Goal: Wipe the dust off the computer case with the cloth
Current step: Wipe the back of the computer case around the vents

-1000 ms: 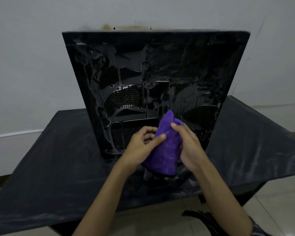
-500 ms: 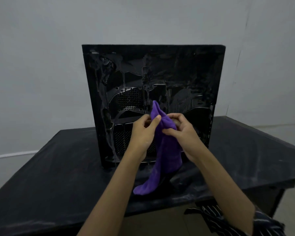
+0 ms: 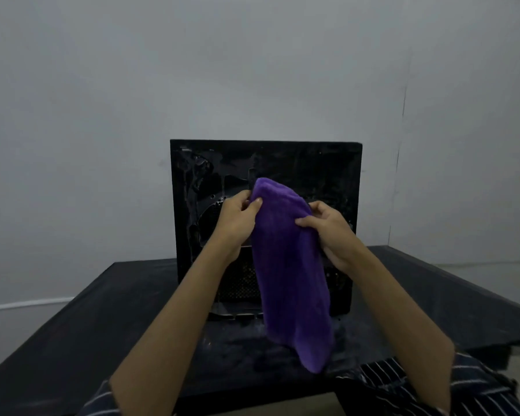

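Note:
A black computer case (image 3: 318,169) stands upright on a dark table, its dusty side panel with vent grilles facing me. In front of it hangs a purple cloth (image 3: 288,265), held up by its top edge and drooping down to just above the table. My left hand (image 3: 237,220) pinches the cloth's upper left corner between thumb and fingers. My right hand (image 3: 327,232) grips the cloth's right edge a little lower. The cloth hides the middle of the panel. I cannot tell whether the cloth touches the case.
The dark table (image 3: 87,331) is streaked with pale dust around the case's base. A plain grey wall (image 3: 252,70) rises close behind the case. Light floor (image 3: 493,277) shows at the right beyond the table's edge. Striped sleeves frame the bottom of the view.
Both hands have lifted the cloth higher in front of the case and spread it out, so it hangs long and flat. The view has drawn back from the case.

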